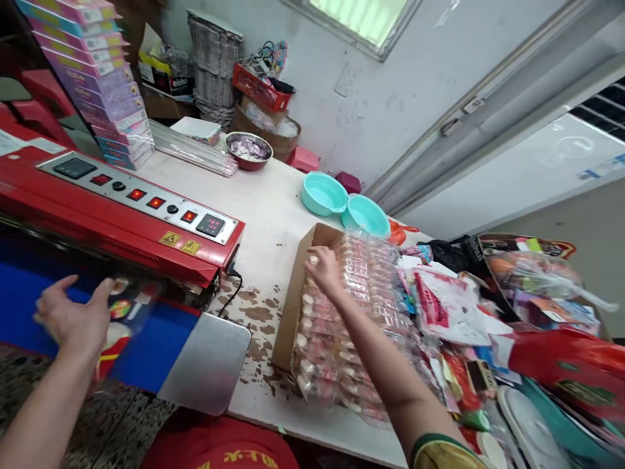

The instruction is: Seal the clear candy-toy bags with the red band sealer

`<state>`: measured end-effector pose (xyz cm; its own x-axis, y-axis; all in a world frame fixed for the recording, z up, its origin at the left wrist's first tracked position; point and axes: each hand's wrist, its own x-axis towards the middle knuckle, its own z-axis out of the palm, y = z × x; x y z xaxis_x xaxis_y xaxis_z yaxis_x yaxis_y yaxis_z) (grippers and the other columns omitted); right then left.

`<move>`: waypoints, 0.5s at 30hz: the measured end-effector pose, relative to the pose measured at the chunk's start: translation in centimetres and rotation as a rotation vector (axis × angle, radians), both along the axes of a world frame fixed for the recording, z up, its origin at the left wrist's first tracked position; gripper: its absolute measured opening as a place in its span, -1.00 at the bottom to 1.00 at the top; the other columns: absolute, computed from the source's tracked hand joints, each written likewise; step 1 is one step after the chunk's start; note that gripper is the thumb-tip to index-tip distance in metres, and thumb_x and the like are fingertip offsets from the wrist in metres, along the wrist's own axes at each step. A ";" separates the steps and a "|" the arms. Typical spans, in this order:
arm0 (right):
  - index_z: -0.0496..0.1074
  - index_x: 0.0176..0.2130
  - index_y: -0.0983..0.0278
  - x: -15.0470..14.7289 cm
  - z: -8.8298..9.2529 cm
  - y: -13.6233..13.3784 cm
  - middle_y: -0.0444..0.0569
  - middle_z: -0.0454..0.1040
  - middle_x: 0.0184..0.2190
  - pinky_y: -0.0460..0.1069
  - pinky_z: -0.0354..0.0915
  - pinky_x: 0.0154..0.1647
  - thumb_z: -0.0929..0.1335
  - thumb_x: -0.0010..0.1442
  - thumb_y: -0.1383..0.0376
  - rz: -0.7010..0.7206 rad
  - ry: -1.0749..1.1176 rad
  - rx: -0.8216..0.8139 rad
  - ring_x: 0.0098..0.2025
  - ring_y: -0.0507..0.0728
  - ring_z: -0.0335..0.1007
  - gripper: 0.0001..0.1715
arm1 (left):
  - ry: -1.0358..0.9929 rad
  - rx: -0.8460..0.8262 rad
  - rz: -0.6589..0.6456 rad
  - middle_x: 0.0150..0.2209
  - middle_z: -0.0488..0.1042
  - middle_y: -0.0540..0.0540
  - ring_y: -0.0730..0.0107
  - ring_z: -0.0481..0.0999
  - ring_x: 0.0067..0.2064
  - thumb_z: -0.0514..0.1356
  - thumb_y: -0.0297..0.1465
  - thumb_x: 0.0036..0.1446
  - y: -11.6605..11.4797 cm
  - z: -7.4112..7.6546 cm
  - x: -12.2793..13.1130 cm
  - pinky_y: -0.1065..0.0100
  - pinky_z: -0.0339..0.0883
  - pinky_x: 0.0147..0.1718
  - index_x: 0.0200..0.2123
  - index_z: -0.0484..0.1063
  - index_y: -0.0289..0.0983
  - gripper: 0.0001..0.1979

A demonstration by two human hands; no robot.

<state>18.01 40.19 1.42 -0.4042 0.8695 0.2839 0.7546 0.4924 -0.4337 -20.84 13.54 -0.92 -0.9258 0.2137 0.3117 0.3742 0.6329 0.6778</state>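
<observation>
Hands, how many, and where?

Two, both the person's own. The left hand (73, 319) lies over the blue conveyor belt (146, 355) of the red band sealer (122, 221). The right hand (322, 267) reaches into the cardboard box (291, 293) on the white table (273, 202).

What is the left one on?

One clear packet (124, 312), lying flat on the belt. Its film is see-through, with coloured pieces inside that are blurred. The thumb and fingers are spread apart, and the thumb tip touches the packet's edge.

And the right?

Its fingers curl down onto the stacked packets (361, 306). I cannot tell whether they pinch one.

How many packets are in the box?

Several overlapping rows, too many to count. They are clear film over pink and white contents, heaped above the box's rim.

Anything else countable?

Two teal basins (322, 193) sit side by side just beyond the box. One steel bowl (249, 151) sits at the far end of the table.
</observation>
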 end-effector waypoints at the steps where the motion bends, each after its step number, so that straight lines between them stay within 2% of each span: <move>1: 0.46 -0.04 0.32 2.0 0.2 1.8 0.14 0.43 -0.01 0.08 0.20 0.10 0.37 0.13 0.38 -0.029 -0.178 0.044 0.05 0.25 0.26 -0.64 | 0.120 -0.031 -0.004 -0.03 0.46 -0.12 -0.08 0.35 0.10 0.24 -0.10 -0.01 -0.4 -0.2 0.4 -0.19 0.14 0.11 -0.11 0.36 -0.18 -0.57; 3: 0.48 -0.03 0.33 4.5 0.1 4.4 0.17 0.43 0.00 0.07 0.20 0.05 0.33 0.14 0.42 -0.057 -0.487 0.032 0.06 0.28 0.26 -0.64 | 0.170 0.007 -0.054 0.01 0.44 -0.12 -0.08 0.33 0.13 0.24 -0.10 -0.03 -0.9 -0.5 2.3 -0.12 0.13 0.15 -0.10 0.39 -0.16 -0.57; 4: 0.50 -0.06 0.34 5.0 -0.2 5.1 0.19 0.45 -0.02 0.06 0.21 0.01 0.33 0.15 0.43 -0.057 -0.579 0.008 0.05 0.30 0.28 -0.66 | 0.173 0.015 -0.138 0.01 0.45 -0.12 -0.05 0.36 0.11 0.23 -0.11 -0.01 -1.1 -0.8 3.7 -0.07 0.17 0.13 -0.12 0.40 -0.16 -0.59; 7: 0.55 -0.19 0.36 4.7 -1.2 5.9 0.23 0.53 -0.19 0.06 0.23 -0.11 0.30 0.17 0.46 -0.057 -0.664 -0.058 -0.05 0.31 0.38 -0.75 | 0.168 0.006 -0.347 0.02 0.44 -0.15 0.02 0.39 0.07 0.17 -0.12 0.07 -1.1 -1.7 8.0 0.02 0.21 0.10 -0.18 0.42 -0.21 -0.66; 9: 0.54 -0.21 0.36 4.3 -1.2 5.8 0.23 0.55 -0.27 0.04 0.23 -0.19 0.26 0.20 0.47 -0.066 -0.699 -0.087 -0.15 0.27 0.45 -0.72 | 0.139 -0.031 -0.408 0.03 0.42 -0.20 0.02 0.38 0.08 0.14 -0.13 0.12 -1.1 -2.2 10.3 0.05 0.22 0.09 -0.18 0.44 -0.24 -0.68; 12: 0.52 -0.17 0.34 4.8 0.5 5.2 0.21 0.56 -0.28 0.00 0.22 -0.28 0.23 0.22 0.45 -0.080 -0.735 -0.095 -0.22 0.24 0.49 -0.69 | 0.159 -0.052 -0.492 0.03 0.41 -0.23 0.02 0.37 0.09 0.13 -0.18 0.17 -0.9 -2.2 12.9 0.06 0.21 0.09 -0.17 0.44 -0.26 -0.70; 15: 0.52 -0.17 0.29 6.5 3.9 3.4 0.16 0.57 -0.25 -0.04 0.20 -0.32 0.22 0.25 0.39 -0.075 -0.746 -0.057 -0.20 0.22 0.49 -0.70 | 0.244 0.007 -0.665 0.02 0.42 -0.23 0.07 0.39 0.07 0.13 -0.26 0.20 0.1 -0.9 15.8 0.09 0.24 0.07 -0.11 0.41 -0.26 -0.75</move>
